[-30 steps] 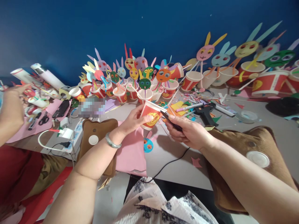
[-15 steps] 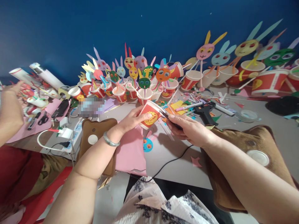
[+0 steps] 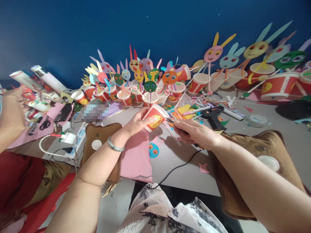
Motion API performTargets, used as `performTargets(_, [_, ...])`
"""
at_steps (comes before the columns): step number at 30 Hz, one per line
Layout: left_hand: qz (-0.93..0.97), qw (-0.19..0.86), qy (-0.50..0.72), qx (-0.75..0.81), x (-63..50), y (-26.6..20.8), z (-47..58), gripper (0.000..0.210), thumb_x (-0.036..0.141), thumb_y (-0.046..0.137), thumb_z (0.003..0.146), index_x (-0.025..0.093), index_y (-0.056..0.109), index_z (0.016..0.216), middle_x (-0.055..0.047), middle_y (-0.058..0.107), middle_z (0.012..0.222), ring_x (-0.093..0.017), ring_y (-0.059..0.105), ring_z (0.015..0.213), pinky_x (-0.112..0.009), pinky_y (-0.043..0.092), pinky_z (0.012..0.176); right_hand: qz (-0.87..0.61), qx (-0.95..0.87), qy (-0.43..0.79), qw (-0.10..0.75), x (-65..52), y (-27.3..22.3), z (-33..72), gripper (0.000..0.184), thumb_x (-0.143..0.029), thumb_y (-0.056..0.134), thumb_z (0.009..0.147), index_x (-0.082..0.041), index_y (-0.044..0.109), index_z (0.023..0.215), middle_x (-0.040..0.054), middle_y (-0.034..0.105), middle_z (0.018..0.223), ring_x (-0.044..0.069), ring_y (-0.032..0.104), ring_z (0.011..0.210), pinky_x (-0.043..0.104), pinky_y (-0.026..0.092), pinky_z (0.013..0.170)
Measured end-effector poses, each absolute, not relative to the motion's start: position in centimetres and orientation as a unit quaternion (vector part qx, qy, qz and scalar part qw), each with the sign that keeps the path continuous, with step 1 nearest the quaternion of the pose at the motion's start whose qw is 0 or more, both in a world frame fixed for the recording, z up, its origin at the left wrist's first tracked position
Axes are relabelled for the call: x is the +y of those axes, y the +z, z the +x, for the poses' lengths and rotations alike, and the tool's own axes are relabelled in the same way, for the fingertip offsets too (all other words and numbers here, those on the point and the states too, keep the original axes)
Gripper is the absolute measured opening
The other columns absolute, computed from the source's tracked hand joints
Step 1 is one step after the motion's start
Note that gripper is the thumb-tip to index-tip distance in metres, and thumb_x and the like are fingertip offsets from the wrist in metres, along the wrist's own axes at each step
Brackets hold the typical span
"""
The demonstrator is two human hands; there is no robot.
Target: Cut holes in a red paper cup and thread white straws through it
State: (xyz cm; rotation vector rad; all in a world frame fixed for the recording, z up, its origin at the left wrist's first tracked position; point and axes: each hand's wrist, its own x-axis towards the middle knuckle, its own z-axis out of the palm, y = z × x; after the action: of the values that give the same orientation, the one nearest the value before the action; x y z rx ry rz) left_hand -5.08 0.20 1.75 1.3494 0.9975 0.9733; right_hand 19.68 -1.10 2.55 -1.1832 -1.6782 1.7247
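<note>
My left hand (image 3: pixel 139 121) grips a red paper cup (image 3: pixel 155 119) with a yellow emblem, tilted above the table, its white rim toward the right. In my right hand (image 3: pixel 194 132) is a pair of scissors (image 3: pixel 170 120); the metal tips are at the cup's rim, and the fingers hide the handles. Below the cup, a blue paper rabbit face (image 3: pixel 154 150) with pink ears lies on the table, beside a pink paper sheet (image 3: pixel 136 158).
Red cups with paper rabbit figures (image 3: pixel 150 85) line the blue wall. A black glue gun (image 3: pixel 213 115) lies among paper scraps. Brown plush warmers (image 3: pixel 252 155) flank my arms, and a black cable (image 3: pixel 175 173) crosses the front. At left is another person's arm (image 3: pixel 12 116).
The scissors have pulled slightly back from the cup's rim, their tips now showing. The cup has shifted and turned a little in my left hand.
</note>
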Motion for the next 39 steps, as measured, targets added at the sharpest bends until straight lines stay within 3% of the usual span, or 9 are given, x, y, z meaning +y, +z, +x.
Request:
performTargets(5, [0.589, 0.546, 0.417, 0.425, 0.3, 1.8, -5.1, 0.049, 0.048, 0.078, 0.079, 0.014, 0.064, 0.111, -0.010, 0.071, 0.109, -0.023, 0.067, 0.098, -0.033, 0.052, 0.085, -0.415, -0.593, 0.651, 0.230, -1.0, 2.3, 19.7, 0.057, -0.068, 0.049, 0.094, -0.021, 0.045, 0.062, -0.0064, 0.032, 0.049, 0.007, 0.023, 0.041, 0.025, 0.016, 0.038])
performTargets(25, [0.632, 0.525, 0.403, 0.403, 0.5, 1.9, -5.4, 0.049, 0.047, 0.077, 0.079, 0.015, 0.065, 0.114, -0.011, 0.073, 0.113, -0.026, 0.068, 0.105, -0.037, 0.053, 0.092, -0.379, -0.533, 0.722, 0.226, -1.3, 2.9, 19.3, 0.055, -0.062, 0.053, 0.093, -0.021, 0.043, 0.058, -0.0080, 0.024, 0.046, 0.006, 0.017, 0.039, 0.022, 0.008, 0.033])
performTargets(39, [0.557, 0.647, 0.371, 0.366, 0.1, 2.7, -5.1, 0.045, 0.041, 0.074, 0.082, 0.014, 0.071, 0.117, -0.013, 0.075, 0.118, -0.028, 0.071, 0.109, -0.040, 0.053, 0.097, -0.364, -0.484, 0.758, 0.240, -2.0, 3.2, 19.0, 0.048, -0.061, 0.059, 0.091, -0.022, 0.046, 0.067, -0.0098, 0.028, 0.044, 0.006, 0.011, 0.038, 0.022, 0.006, 0.033])
